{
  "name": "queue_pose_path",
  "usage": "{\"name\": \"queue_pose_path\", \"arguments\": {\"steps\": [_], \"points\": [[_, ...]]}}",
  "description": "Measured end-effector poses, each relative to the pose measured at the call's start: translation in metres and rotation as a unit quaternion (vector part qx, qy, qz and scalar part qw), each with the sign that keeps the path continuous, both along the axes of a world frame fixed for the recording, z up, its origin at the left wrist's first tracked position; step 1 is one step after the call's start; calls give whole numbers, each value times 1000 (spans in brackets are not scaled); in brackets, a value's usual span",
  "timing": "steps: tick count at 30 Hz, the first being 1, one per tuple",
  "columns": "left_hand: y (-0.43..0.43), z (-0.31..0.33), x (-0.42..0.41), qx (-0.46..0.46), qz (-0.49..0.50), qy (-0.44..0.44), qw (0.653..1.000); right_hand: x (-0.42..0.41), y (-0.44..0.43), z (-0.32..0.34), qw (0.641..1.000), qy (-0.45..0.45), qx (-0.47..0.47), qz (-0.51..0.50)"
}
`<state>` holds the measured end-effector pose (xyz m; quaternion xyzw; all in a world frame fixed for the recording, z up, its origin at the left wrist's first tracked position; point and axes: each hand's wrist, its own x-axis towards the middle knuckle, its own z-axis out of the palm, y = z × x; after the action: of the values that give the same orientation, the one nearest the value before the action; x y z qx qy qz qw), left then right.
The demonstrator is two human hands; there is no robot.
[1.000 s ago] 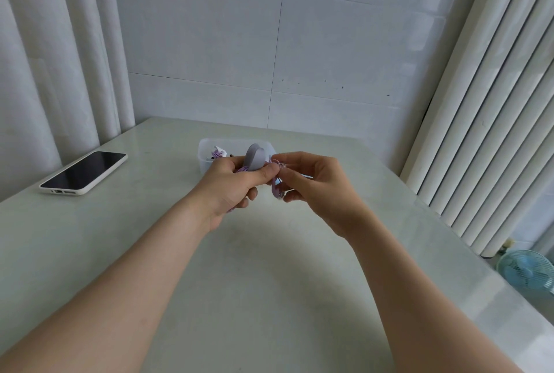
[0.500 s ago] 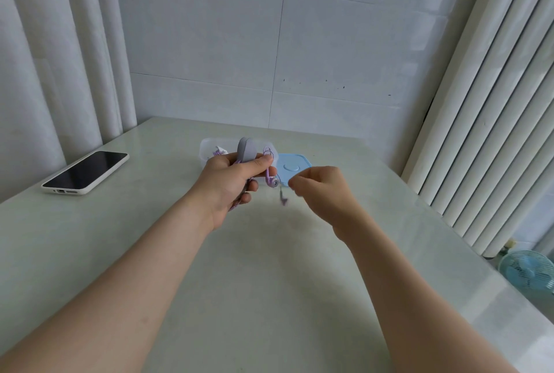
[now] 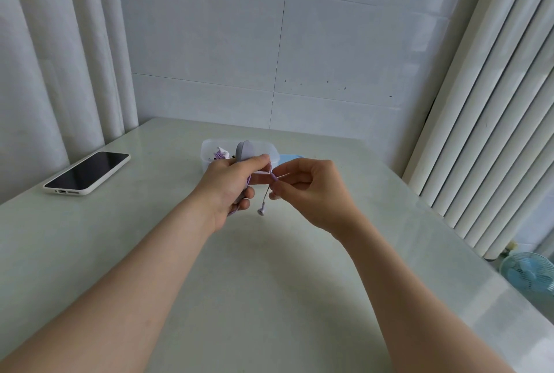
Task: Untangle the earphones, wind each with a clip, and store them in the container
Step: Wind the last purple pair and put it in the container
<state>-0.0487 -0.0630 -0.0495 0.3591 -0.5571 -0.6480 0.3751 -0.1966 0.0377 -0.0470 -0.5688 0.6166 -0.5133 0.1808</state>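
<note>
The earphones (image 3: 266, 192) were light purple, with a thin cord. They were up in the air over the table (image 3: 269, 282), between the two hands and just in front of the box (image 3: 207, 147).

The left hand (image 3: 227, 183) had its fingers curled round a grey clip (image 3: 244, 150) and a bunch of the purple cord. The thumb pressed on the side of the clip. The clip stood up on its edge, and its round top poked up above the thumb.

The right hand (image 3: 311, 189) pinched the cord between its thumb and first finger, right by the left thumb. The other fingers were bent in loosely.

A short bit of cord hung down from the pinch. It ran almost straight up and down, leaning a little to the left at the bottom. The small ear bud (image 3: 261, 211) was at the low end, pointing down at the table and not touching it.

The box was clear, with some small things inside, too small to make out. A blue lid (image 3: 289, 158) lay just beside it, on the right. A phone (image 3: 87, 173) lay flat far off to the left, screen up.
</note>
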Motion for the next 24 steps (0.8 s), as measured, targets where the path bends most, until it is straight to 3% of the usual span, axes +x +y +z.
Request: {"name": "queue_pose_path", "arguments": {"steps": [5,12,24], "points": [[-1,0,0,3,15,3,1000,-4,-2,-1,1000,-14,-3,-16],[2,-4,1,-93,3,-55,994,-7,-4,-3,999,-33,-13,-26],[5,-5,2,-180,3,-45,983,-9,-1,1,997,2,-42,-57]]}}
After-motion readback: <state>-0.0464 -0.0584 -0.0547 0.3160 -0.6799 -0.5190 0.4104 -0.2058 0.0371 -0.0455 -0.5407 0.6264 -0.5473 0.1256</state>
